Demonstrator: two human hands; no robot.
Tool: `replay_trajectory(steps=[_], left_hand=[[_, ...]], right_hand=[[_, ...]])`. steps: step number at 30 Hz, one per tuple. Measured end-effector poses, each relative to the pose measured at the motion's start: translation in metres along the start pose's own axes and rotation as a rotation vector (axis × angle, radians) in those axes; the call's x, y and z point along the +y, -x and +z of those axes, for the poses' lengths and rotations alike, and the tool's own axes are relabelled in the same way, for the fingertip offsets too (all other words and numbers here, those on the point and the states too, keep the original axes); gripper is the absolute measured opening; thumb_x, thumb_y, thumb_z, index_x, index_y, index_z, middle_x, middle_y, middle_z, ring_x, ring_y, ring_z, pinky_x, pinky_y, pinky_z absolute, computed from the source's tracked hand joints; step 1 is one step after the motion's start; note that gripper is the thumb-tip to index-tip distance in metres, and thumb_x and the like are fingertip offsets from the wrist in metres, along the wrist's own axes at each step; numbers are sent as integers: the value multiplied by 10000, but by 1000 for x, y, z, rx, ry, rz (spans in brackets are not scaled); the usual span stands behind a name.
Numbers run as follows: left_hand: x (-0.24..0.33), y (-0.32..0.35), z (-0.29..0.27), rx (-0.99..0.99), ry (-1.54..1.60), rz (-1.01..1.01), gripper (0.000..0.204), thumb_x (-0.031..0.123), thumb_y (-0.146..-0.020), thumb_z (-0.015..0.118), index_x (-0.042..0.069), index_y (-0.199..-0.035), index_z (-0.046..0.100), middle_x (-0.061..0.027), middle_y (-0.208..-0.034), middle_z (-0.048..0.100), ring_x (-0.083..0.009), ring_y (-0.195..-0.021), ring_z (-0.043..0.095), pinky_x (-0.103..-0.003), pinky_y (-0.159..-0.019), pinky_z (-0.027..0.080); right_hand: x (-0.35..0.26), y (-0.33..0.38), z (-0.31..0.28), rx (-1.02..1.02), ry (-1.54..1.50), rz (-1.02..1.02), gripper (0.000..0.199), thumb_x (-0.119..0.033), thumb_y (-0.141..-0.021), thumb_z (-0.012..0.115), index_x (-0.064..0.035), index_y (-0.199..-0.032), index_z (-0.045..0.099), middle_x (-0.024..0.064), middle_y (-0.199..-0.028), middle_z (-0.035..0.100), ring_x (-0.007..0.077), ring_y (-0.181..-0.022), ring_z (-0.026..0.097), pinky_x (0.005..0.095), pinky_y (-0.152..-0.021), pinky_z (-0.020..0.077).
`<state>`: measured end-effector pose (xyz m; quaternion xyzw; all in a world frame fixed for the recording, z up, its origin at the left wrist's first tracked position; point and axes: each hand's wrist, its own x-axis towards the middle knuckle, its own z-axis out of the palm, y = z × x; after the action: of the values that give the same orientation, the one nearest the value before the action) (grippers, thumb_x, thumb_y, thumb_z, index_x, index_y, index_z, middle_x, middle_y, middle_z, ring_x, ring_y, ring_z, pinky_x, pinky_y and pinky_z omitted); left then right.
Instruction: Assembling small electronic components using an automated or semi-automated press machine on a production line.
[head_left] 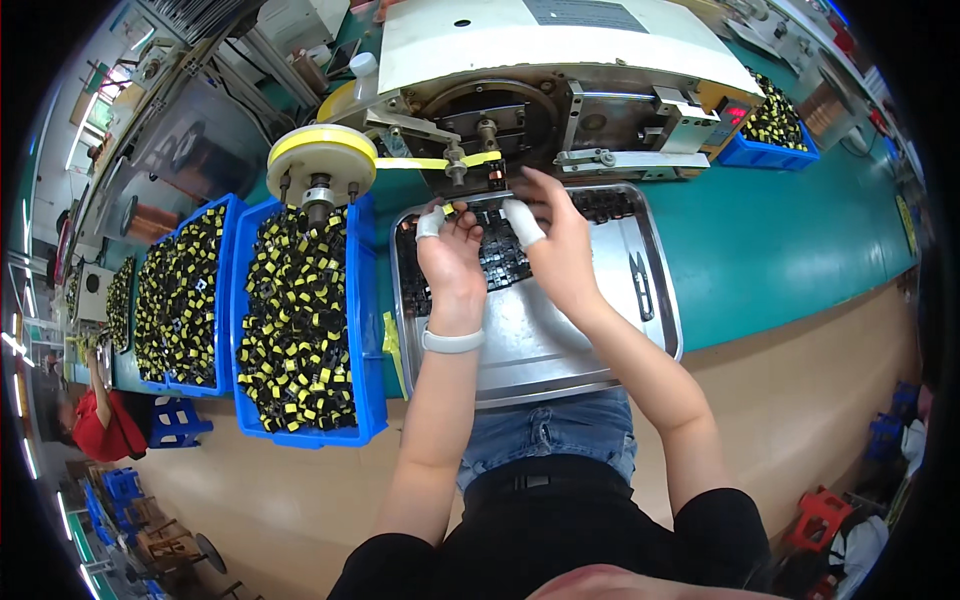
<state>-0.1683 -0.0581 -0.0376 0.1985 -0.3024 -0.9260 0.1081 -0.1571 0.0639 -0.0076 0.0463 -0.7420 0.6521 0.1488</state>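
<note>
My left hand is turned palm up over the tray's far left part, its thumb wrapped in white. A small black part with yellow tape shows between its thumb and fingers. My right hand, also with a white-covered thumb, reaches toward the winding machine; its thumb and fingers are apart, and I see nothing between them. Just left of those fingertips, a small black bobbin with copper wire sits on the machine's spindle. Yellow tape runs from a tape reel to a roller beside the spindle.
The metal tray holds rows of black bobbins and black snips. Left of it, two blue bins brim with yellow-taped coils. Another blue bin stands at the far right. A person in red sits far left.
</note>
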Motion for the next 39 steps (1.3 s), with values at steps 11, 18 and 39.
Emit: replay_trajectory(steps=[11, 18, 39], left_hand=[[-5, -7, 7, -163, 104, -217, 240, 238, -929, 516, 50, -1074, 551, -39, -960, 551, -152, -836, 498, -284, -723, 380], [-14, -15, 8, -262, 77, -318, 280, 252, -934, 569, 51, -1121, 519, -63, -1020, 567, -149, -871, 518, -259, -710, 412], [3, 2, 6, -241, 137, -434, 220, 268, -932, 540, 77, -1039, 557, -23, -932, 569, -102, -735, 476, -239, -633, 370]], right_hand=[[60, 15, -73, -46, 808, 173, 269, -197, -925, 526, 46, -1024, 587, 262, -1001, 610, 416, -892, 601, 451, -783, 472], [76, -1, -63, -37, 754, 168, 259, 58, -721, 517, 77, -976, 559, 288, -941, 616, 456, -891, 596, 491, -807, 476], [-1, 2, -43, -195, -82, 282, 153, -46, -879, 617, 34, -1004, 582, 62, -772, 614, 90, -514, 567, 232, -437, 432]])
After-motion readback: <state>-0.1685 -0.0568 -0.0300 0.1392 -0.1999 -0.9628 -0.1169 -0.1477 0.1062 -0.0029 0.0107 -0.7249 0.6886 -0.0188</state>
